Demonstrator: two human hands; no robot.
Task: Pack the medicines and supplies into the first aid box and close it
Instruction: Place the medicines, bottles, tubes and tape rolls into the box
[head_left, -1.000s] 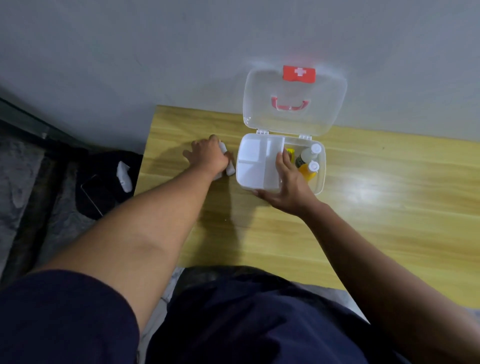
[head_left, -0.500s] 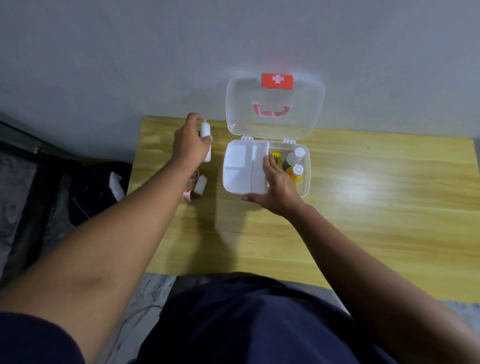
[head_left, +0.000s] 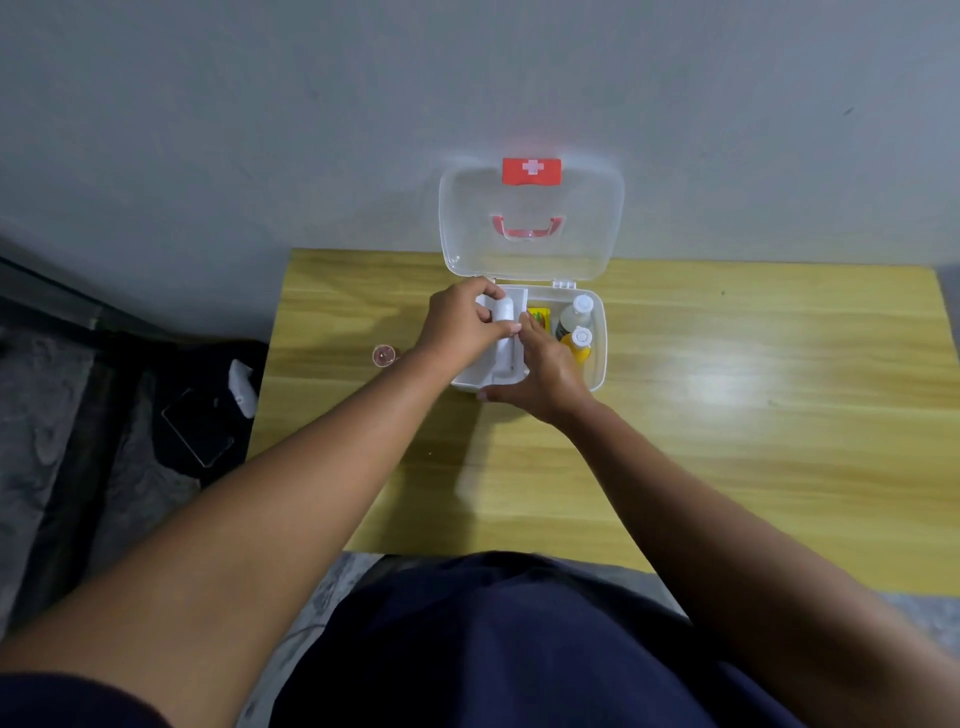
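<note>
The white first aid box (head_left: 598, 358) stands open on the yellow table, its clear lid (head_left: 530, 218) with a red cross latch leaning up against the wall. Over the box's white inner tray (head_left: 503, 364), my left hand (head_left: 460, 327) grips a small white bottle (head_left: 503, 314). My right hand (head_left: 540, 371) holds the front of the tray, thumb under its near edge. Two white-capped bottles (head_left: 577, 325) and a yellow packet (head_left: 539, 317) lie in the box's right part. A small pinkish roll (head_left: 384, 355) rests on the table left of the box.
The wooden table (head_left: 727, 415) ends at a grey wall behind the box. To the left, on a dark cloth on the floor, lie a black phone (head_left: 197, 431) and a white object (head_left: 243, 387). My dark-clothed lap fills the bottom.
My left hand lifted the white bottle from the table's left side and carried it right, over the tray. My right hand stayed on the tray's front. The view has shifted.
</note>
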